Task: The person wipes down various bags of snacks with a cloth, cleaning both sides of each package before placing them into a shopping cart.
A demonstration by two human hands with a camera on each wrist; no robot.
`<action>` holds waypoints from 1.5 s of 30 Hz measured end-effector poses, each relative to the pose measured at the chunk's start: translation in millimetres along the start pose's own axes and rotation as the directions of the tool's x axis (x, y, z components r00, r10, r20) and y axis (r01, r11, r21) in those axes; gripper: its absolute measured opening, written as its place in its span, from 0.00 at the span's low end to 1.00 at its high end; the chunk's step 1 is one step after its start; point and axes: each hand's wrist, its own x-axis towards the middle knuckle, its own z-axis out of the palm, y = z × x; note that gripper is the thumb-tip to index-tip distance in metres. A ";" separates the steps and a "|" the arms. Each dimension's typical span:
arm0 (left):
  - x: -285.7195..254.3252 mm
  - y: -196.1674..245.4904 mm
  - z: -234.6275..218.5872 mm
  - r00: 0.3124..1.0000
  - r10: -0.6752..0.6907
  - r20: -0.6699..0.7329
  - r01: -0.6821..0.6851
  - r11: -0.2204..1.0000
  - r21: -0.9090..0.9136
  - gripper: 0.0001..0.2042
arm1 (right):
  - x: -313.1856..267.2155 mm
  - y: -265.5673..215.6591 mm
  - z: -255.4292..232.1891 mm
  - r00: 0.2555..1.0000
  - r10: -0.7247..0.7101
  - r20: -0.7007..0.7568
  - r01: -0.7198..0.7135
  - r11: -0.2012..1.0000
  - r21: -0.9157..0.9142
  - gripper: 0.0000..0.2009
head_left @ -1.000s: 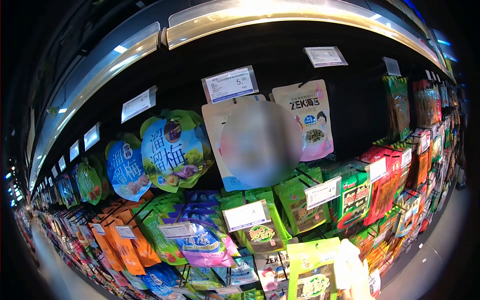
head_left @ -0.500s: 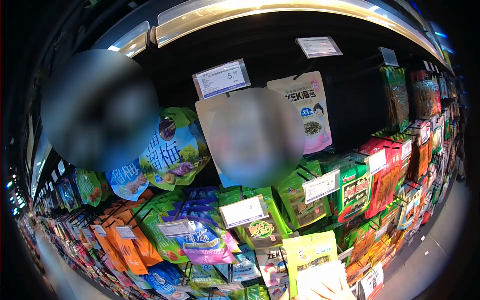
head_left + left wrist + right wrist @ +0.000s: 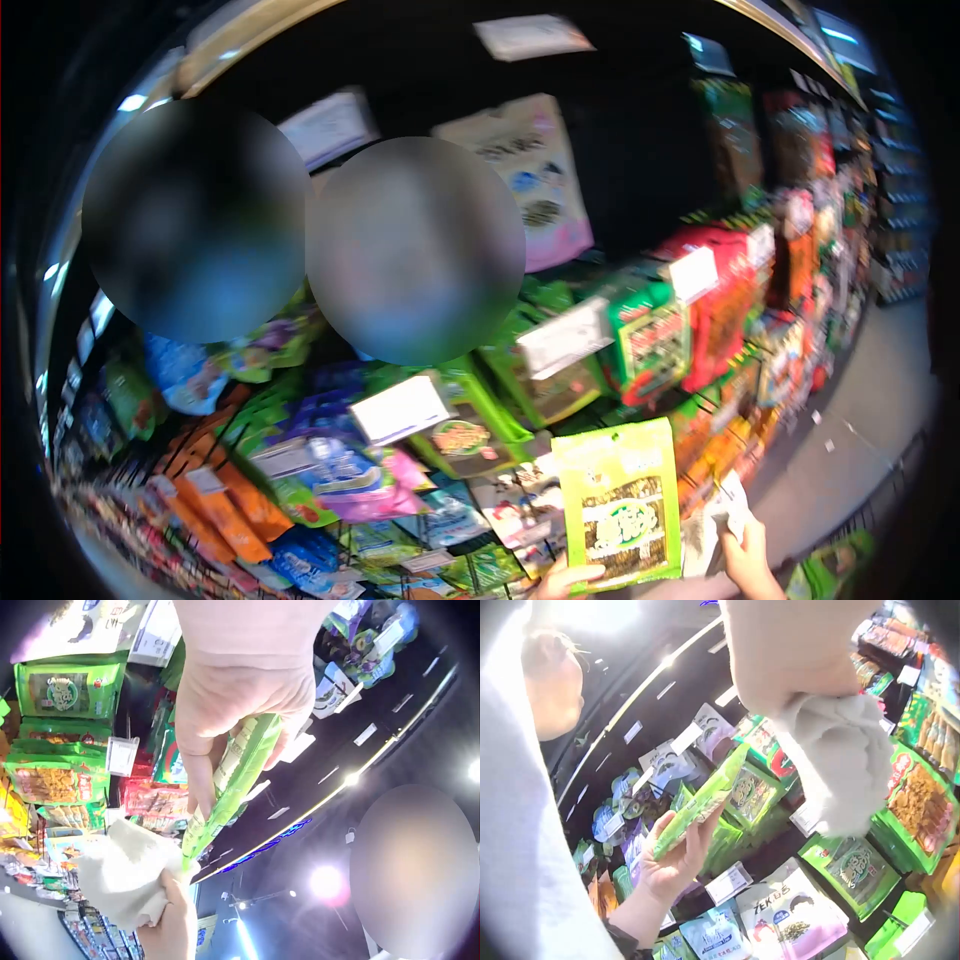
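Observation:
My left hand (image 3: 565,580) grips a green snack bag (image 3: 625,500) by its lower left edge, fingers on one face and thumb on the other. The bag has a window of dark contents and faces me upright in the head view. From the left wrist, the same bag (image 3: 244,776) appears edge-on in the left hand (image 3: 240,697). Just right of the bag, my right hand (image 3: 750,560) holds a crumpled white cloth (image 3: 725,505). In the right wrist view this cloth (image 3: 840,765) hangs from the right hand (image 3: 795,660), apart from the bag.
Packed hooks of snack bags fill the rack ahead, with similar green bags (image 3: 465,435) behind my hands. Red packs (image 3: 715,300) hang to the right, orange bags (image 3: 215,520) to the left. Price tags (image 3: 400,408) stick out from the hooks. An aisle floor (image 3: 850,420) runs along the right.
The white cloth has gone from the bag's right edge across its front, then off to its right. The bag's front is uncovered again. The head view has turned right and tilted.

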 end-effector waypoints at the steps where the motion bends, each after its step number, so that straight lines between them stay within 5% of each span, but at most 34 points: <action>1: 6.6 -11.0 -2.6 0.998 -0.058 0.034 0.057 0.998 0.021 0.30 | -5.3 36.8 -13.8 0.981 0.135 0.142 -0.143 0.989 0.046 0.16; 2: 7.6 -23.4 0.1 0.990 -0.126 0.070 0.123 0.991 0.044 0.30 | -16.8 76.1 -28.8 0.925 0.263 0.276 -0.296 0.952 0.084 0.21; 4: 23.8 -43.0 8.4 0.970 -0.112 0.213 0.121 0.992 -0.030 0.28 | -20.9 34.6 -40.9 0.783 0.479 0.398 -0.605 0.736 0.304 0.15; 5: 25.1 -42.0 20.7 0.957 -0.184 0.225 0.195 0.981 -0.026 0.28 | -25.7 31.4 -44.1 0.861 0.367 0.352 -0.469 0.842 0.268 0.15; 6: 27.3 -47.1 26.1 0.949 -0.258 0.182 0.250 0.966 0.065 0.28 | -29.5 31.6 -49.6 0.917 0.243 0.317 -0.319 0.924 0.212 0.16; 8: 15.9 -32.2 95.3 0.892 -0.385 -0.236 0.444 0.841 0.309 0.29 | -34.7 12.7 -65.5 0.880 0.347 0.323 -0.436 0.860 0.264 0.18; 10: 55.1 -78.4 53.1 0.886 -0.381 0.264 0.307 0.909 0.281 0.31 | -48.7 27.6 -79.1 0.885 0.383 0.264 -0.443 0.867 0.228 0.19; 13: 63.9 -108.3 99.0 0.810 -0.449 0.377 0.313 0.875 0.369 0.33 | -84.0 60.1 -103.2 0.852 0.510 0.118 -0.524 0.828 0.202 0.19; 16: 70.5 -147.5 131.3 0.747 -0.511 0.425 0.254 0.810 0.529 0.30 | -117.3 65.9 -126.9 0.803 0.593 -0.065 -0.504 0.734 0.456 0.19; 21: 73.8 -222.9 161.3 0.591 -0.680 0.434 0.264 0.671 0.692 0.30 | -181.9 76.8 -167.3 0.575 0.712 -0.403 -0.581 0.702 0.412 0.18; 26: 61.9 -302.6 180.8 0.410 -0.791 0.453 0.233 0.572 0.787 0.27 | -248.8 97.1 -188.0 0.323 0.806 -0.497 -0.524 0.589 0.615 0.19; 28: 53.2 -318.2 199.2 0.354 -0.818 0.453 0.209 0.542 0.814 0.28 | -267.0 97.1 -197.9 0.193 0.846 -0.496 -0.353 0.532 0.770 0.20; 31: 45.1 -337.4 217.4 0.265 -0.810 0.524 0.107 0.564 0.819 0.32 | -284.9 103.5 -218.2 0.101 0.875 -0.473 -0.214 0.484 0.849 0.22; 32: 43.7 -337.9 221.2 0.262 -0.810 0.524 0.106 0.564 0.819 0.32 | -290.4 106.4 -225.4 0.067 0.900 -0.430 -0.153 0.435 0.887 0.23; 33: 43.5 -335.4 225.4 0.260 -0.816 0.516 0.080 0.551 0.831 0.32 | -292.5 107.2 -230.9 0.171 0.905 -0.390 -0.059 0.405 0.913 0.24; 34: 45.1 -333.2 228.3 0.264 -0.820 0.508 0.052 0.538 0.841 0.32 | -295.3 107.4 -233.7 0.180 0.904 -0.388 -0.062 0.404 0.913 0.24; 36: 51.2 -326.3 223.5 0.311 -0.813 0.492 0.052 0.531 0.846 0.33 | -292.5 105.3 -235.9 0.215 0.882 -0.420 -0.413 0.472 0.779 0.24; 38: 54.7 -309.5 221.2 0.351 -0.774 0.526 0.076 0.584 0.808 0.32 | -277.7 96.6 -238.6 0.254 0.866 -0.431 -0.466 0.500 0.730 0.22; 40: 60.8 -293.1 216.5 0.382 -0.774 0.504 0.142 0.588 0.796 0.30 | -281.3 105.5 -245.7 0.151 0.838 -0.524 -0.412 0.535 0.737 0.20; 42: 69.6 -279.4 203.7 0.429 -0.733 0.527 0.196 0.645 0.738 0.28 | -293.1 130.3 -259.0 0.203 0.686 -0.699 -0.371 0.714 0.594 0.20; 43: 73.6 -270.0 196.3 0.450 -0.703 0.551 0.164 0.672 0.723 0.28 | -293.6 134.9 -262.6 0.156 0.579 -0.800 -0.507 0.742 0.438 0.18; 45: 81.6 -247.5 178.6 0.502 -0.633 0.589 0.119 0.725 0.678 0.26 | -249.6 88.9 -260.9 0.289 0.464 -0.837 -0.754 0.650 0.100 0.16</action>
